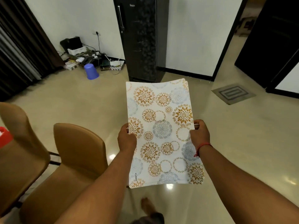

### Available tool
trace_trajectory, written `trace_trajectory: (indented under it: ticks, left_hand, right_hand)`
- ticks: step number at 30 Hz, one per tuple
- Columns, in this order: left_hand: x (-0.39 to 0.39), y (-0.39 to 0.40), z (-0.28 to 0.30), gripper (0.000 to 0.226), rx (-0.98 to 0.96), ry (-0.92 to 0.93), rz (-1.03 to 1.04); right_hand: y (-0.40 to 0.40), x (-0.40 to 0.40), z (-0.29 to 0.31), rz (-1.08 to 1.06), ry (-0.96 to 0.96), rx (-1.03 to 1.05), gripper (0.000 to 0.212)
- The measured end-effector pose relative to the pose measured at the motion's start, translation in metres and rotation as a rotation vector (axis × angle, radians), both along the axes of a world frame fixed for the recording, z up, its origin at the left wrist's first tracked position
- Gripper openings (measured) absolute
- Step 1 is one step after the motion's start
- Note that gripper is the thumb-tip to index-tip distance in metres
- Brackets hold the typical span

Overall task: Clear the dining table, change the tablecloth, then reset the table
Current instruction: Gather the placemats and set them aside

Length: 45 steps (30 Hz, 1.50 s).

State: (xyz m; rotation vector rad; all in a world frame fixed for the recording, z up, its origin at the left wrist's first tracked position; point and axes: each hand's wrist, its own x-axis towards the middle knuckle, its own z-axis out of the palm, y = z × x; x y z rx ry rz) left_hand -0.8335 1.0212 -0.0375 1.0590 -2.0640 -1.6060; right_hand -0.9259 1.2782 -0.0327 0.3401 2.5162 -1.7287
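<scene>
- The stack of placemats (pixel 163 131) is held flat in the air above the floor (pixel 226 143), in front of the person; several sheet corners show at its far right corner.
- The left hand (pixel 127 139) grasps the stack's left edge, thumb on top and fingers curled under it.
- The right hand (pixel 199 135) grasps the right edge the same way; a red thread (pixel 203 146) circles that wrist.
- The glossy beige floor lies open ahead and to the right of the stack, as far as a grey doormat (pixel 233 93) by a dark doorway.
- "KUBER" is printed in small dark letters near the top sheet's near left corner; gold and grey-blue floral circles cover the white surface.
- 2 tan chairs (pixel 77 152) stand close on the left, the nearer one just beside the left forearm.
- A red object (pixel 4 136) shows at the left edge, blurred.
- A tall dark refrigerator (pixel 140 38) stands straight ahead against the wall.
- Left of it, cables, white boxes and an upturned blue plastic stool (pixel 91 71) crowd the wall base beside dark curtains (pixel 21 46).
- A bare foot (pixel 146 204) shows below the stack.
</scene>
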Motion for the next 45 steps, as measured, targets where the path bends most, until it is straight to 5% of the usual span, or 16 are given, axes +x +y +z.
trace_trajectory:
  ticks: [13,23,34,45]
  left_hand:
    - [-0.245,-0.105,0.017,0.048,0.072,0.103,-0.002]
    - [-0.375,-0.211,-0.002,0.048,0.072,0.083,0.168]
    - [-0.454,-0.327,0.017,0.045,0.034,0.038,0.509]
    - [-0.467,-0.561,-0.006,0.044,-0.005,-0.018,0.718]
  right_hand:
    - [-0.101,-0.239,0.038,-0.010,0.064,0.039,0.045]
    - [-0.232,-0.426,0.008,0.204,0.021,-0.032,0.042]
    - [-0.419,-0.583,0.002,0.555,-0.060,-0.034,0.042]
    - [-0.700,-0.633,-0.019,0.793,-0.067,0.005,0.043]
